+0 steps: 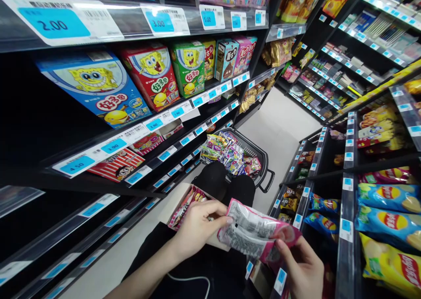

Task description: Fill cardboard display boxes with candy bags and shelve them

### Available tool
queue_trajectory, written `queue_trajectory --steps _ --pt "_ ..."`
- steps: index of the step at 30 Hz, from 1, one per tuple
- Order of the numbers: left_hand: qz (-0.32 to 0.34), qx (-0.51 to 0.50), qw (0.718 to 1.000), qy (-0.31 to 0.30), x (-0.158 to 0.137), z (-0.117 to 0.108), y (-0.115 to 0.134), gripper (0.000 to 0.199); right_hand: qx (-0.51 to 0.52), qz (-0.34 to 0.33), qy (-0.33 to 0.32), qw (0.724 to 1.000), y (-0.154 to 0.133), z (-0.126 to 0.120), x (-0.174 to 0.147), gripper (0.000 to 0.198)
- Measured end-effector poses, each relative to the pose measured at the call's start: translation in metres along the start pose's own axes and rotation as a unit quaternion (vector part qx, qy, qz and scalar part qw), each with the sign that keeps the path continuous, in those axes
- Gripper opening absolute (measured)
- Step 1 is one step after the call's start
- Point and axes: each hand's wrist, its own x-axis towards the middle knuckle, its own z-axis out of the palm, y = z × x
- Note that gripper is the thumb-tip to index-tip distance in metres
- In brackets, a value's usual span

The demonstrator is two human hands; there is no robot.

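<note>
Price label (pixel 66 23) reads “2.00”; both hands (pixel 199 224) (pixel 304 266) hold a pink-edged packet (pixel 251 233).

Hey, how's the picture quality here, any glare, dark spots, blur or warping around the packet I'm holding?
Head view: pale sheen on the pink-edged packet, its fine print too soft to read; head view: deep shadow in the left shelf recess, while the floor looks bright; head view: wide-angle stretching, with the blue box splayed toward the left edge.
</note>
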Motion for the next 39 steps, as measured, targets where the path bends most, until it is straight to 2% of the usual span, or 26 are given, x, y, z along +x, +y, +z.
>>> queue_trajectory --steps 3,5,6,9,12,13,15,16,17,19,21,23,24,26,28,29,30,31,33,35,37,39 --pt "0.168 0.048 0.984 -0.016 0.001 -0.007 -0.003 0.012 -0.027 -0.15 -0.025 0.988 -0.003 -0.006 0.006 0.002" --pt "0.226 0.055 0.973 -0.015 0.0 -0.011 -0.003 0.014 -0.022 -0.219 -0.051 0.974 -0.008 -0.011 0.008 0.009" --pt "0.23 0.052 0.972 -0.009 -0.001 -0.011 -0.003 0.016 -0.017 -0.235 -0.051 0.97 -0.011 -0.012 0.007 0.01" --pt "0.183 0.015 0.983 0.003 -0.004 -0.011 -0.002 0.015 -0.009 -0.238 -0.019 0.971 -0.018 -0.017 0.004 0.015" --pt "0.089 -0.068 0.994 -0.012 -0.006 -0.006 -0.001 0.019 -0.001 -0.244 -0.021 0.97 -0.015 -0.02 0.002 0.037" --pt "0.047 -0.107 0.993 -0.006 -0.006 -0.003 -0.001 0.019 -0.005 -0.262 -0.029 0.965 -0.012 -0.02 0.001 0.033" --pt "-0.042 -0.19 0.98 0.03 -0.007 0.003 -0.004 0.013 -0.019 -0.301 -0.029 0.953 -0.005 -0.019 0.0 0.009" --pt "-0.085 -0.226 0.969 0.048 -0.007 0.007 -0.005 0.016 -0.014 -0.304 -0.02 0.952 -0.002 -0.018 -0.002 0.014" --pt "-0.122 -0.255 0.957 0.058 -0.007 0.01 -0.007 0.027 0.008 -0.284 -0.008 0.959 0.001 -0.015 -0.003 0.026" --pt "-0.177 -0.291 0.939 0.037 -0.007 0.015 -0.01 0.046 0.085 -0.16 0.011 0.983 0.004 -0.009 -0.005 0.047" --pt "-0.21 -0.299 0.931 0.001 -0.007 0.019 -0.013 0.044 0.137 0.015 -0.009 0.99 0.008 -0.004 -0.005 0.059" --pt "-0.215 -0.286 0.933 -0.019 -0.006 0.023 -0.015 0.032 0.13 0.141 -0.079 0.978 0.015 -0.002 -0.001 0.05" --pt "-0.209 -0.268 0.94 -0.024 -0.006 0.024 -0.016 0.028 0.115 0.17 -0.115 0.972 0.019 -0.003 0.003 0.043" --pt "-0.176 -0.185 0.966 -0.035 -0.006 0.024 -0.017 0.02 0.066 0.175 -0.145 0.972 0.028 -0.008 0.01 0.037" --pt "-0.107 -0.019 0.993 -0.055 -0.008 0.021 -0.018 0.018 -0.018 0.127 -0.093 0.987 0.038 -0.018 0.021 0.041" --pt "-0.069 0.09 0.992 -0.063 -0.011 0.018 -0.018 0.021 -0.083 0.09 -0.049 0.991 0.043 -0.023 0.028 0.045" --pt "-0.041 0.206 0.975 -0.07 -0.014 0.014 -0.018 0.025 -0.154 0.053 -0.01 0.987 0.048 -0.028 0.037 0.048" --pt "-0.033 0.316 0.945 -0.08 -0.017 0.01 -0.018 0.027 -0.22 0.018 0.022 0.975 0.054 -0.031 0.048 0.052" --pt "-0.069 0.484 0.866 -0.106 -0.025 0.003 -0.016 0.028 -0.318 -0.014 0.04 0.947 0.068 -0.031 0.076 0.054" --pt "-0.124 0.566 0.803 -0.14 -0.03 -0.001 -0.015 0.025 -0.344 -0.003 0.021 0.939 0.085 -0.019 0.109 0.045" --pt "-0.152 0.586 0.779 -0.161 -0.033 0.0 -0.016 0.024 -0.363 0.022 -0.009 0.932 0.105 0.002 0.143 0.031" --pt "-0.166 0.586 0.778 -0.153 -0.034 0.003 -0.02 0.03 -0.373 0.052 -0.033 0.926 0.123 0.027 0.174 0.024"
